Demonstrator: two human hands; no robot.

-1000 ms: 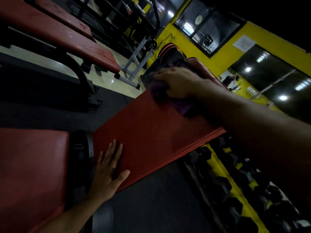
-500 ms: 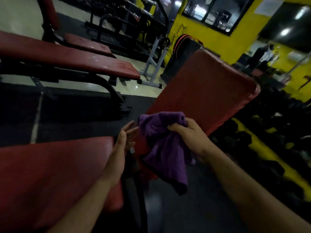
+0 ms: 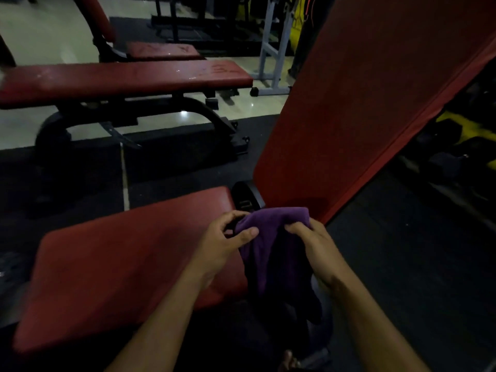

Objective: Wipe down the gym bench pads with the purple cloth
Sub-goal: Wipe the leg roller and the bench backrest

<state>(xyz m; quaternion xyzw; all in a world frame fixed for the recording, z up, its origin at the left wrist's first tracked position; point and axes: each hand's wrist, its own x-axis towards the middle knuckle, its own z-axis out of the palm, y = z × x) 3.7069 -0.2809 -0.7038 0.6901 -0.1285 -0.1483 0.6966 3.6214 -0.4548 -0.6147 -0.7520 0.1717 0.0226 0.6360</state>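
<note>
Both hands pinch the purple cloth (image 3: 271, 237), left hand (image 3: 222, 245) and right hand (image 3: 311, 245), above the bench (image 3: 112, 264), probably refolding a fresh wiping face.

My counter's red seat pad (image 3: 120, 264) lies flat, and its back pad (image 3: 362, 103) tilts up beyond a black hinge (image 3: 247, 196). Nothing I can see rests directly on either pad. The counter stands on dark floor (image 3: 416, 264) mats.
</note>
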